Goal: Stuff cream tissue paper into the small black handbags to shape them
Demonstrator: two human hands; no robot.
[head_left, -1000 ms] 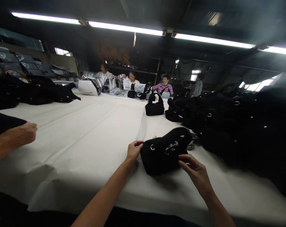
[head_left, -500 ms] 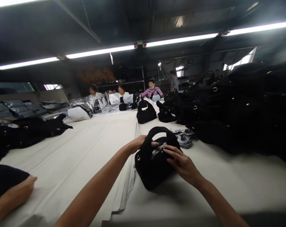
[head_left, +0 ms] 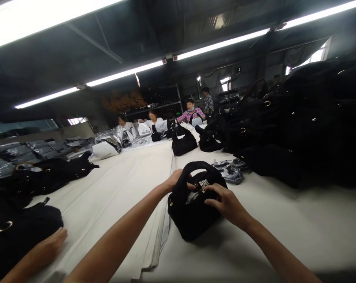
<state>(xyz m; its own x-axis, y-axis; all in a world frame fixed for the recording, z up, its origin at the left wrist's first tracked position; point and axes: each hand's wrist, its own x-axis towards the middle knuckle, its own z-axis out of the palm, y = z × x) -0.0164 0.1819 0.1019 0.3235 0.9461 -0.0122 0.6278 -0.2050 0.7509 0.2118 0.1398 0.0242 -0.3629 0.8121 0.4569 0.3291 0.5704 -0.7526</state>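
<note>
A small black handbag point(head_left: 189, 212) with gold rings stands upright on the white table point(head_left: 284, 220) in front of me. My left hand point(head_left: 175, 179) grips its left top edge beside the arched handle. On the right side my right hand point(head_left: 225, 202) rests on the top, fingers curled at the open mouth, where crumpled clear plastic shows inside.
A tall heap of black handbags point(head_left: 298, 125) fills the right side. More black bags point(head_left: 42, 177) lie at the left, and a co-worker's hand point(head_left: 45, 247) touches one at the lower left. Stacked white sheets point(head_left: 157, 236) lie beside my bag. Several people work at the far end.
The bag was lying tilted with my hands at its sides; it now stands upright with both hands at its top opening. The view has swung left and tilted.
</note>
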